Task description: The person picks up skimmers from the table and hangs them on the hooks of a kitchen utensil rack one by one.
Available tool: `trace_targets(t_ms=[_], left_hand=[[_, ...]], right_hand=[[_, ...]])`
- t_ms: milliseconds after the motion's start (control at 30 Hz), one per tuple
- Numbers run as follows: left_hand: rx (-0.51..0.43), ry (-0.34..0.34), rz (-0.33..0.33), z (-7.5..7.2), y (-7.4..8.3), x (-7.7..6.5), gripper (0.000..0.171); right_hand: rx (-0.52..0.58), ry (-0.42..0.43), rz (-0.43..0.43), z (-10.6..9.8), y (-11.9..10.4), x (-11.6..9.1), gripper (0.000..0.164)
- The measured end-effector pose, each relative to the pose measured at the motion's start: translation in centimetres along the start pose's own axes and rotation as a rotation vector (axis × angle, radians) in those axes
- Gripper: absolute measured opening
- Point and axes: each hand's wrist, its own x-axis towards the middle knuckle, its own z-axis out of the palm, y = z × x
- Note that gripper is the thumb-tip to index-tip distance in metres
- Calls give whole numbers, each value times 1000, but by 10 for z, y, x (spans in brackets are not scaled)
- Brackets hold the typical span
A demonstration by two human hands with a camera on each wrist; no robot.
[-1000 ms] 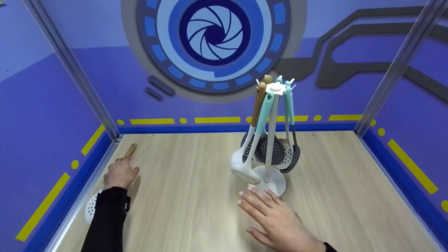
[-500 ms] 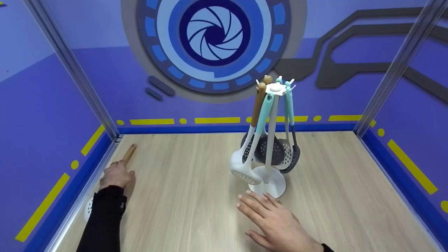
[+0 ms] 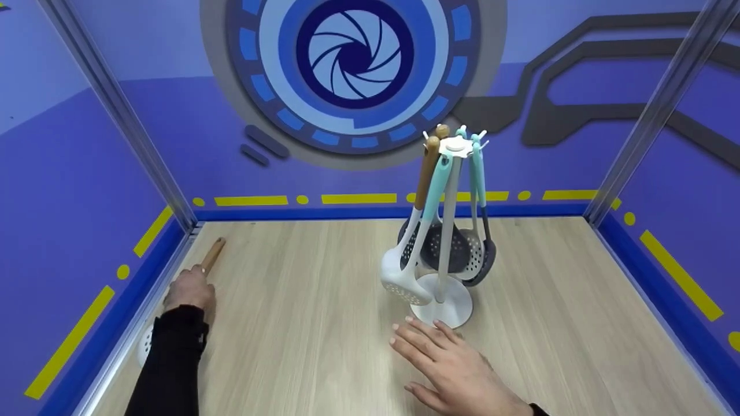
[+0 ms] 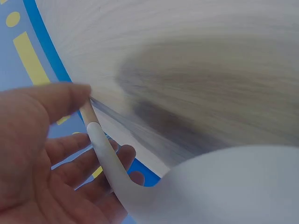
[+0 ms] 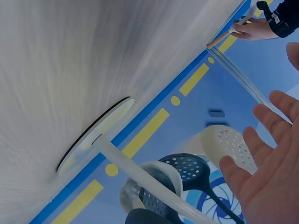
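A white skimmer with a wooden handle [image 3: 214, 255] lies on the table along the left wall, its perforated head [image 3: 145, 346] partly hidden by the sleeve. My left hand [image 3: 189, 290] holds it near where handle and white neck [image 4: 106, 156] meet, thumb on one side, fingers loosely curved on the other. A white utensil stand [image 3: 445, 231] rises right of centre. From its top hang several utensils, among them a white ladle [image 3: 393, 266] and a dark skimmer [image 3: 445, 245]. My right hand [image 3: 457, 370], fingers extended and spread, is just in front of the stand's round base [image 3: 454, 312], holding nothing.
Purple and blue printed panels [image 3: 312, 179] enclose the wooden table [image 3: 300, 323] at the back and both sides. Metal posts [image 3: 127, 121] stand at the back corners. The left table edge has a metal rail [image 3: 115, 370].
My left hand has slid slightly toward me along the skimmer, baring more of the wooden handle, and its thumb has drawn in. My right hand has shifted slightly back from the stand's base.
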Motion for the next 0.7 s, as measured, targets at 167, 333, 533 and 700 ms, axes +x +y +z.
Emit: trace_targets(t_ms=[167,333,533,700], left_hand=[[21,55,44,0,-2,-3,27],[26,55,67,-2,-5,-3,28],[66,66,65,-6,-4,-4,28],[105,57,8,-8,-2,-3,24]], right_hand=[[-5,7,-7,0,0,0,72],[0,15,-13,0,0,1,72],[3,1,-4,-1,1,1,72],[9,7,6,-2,1,2,73]])
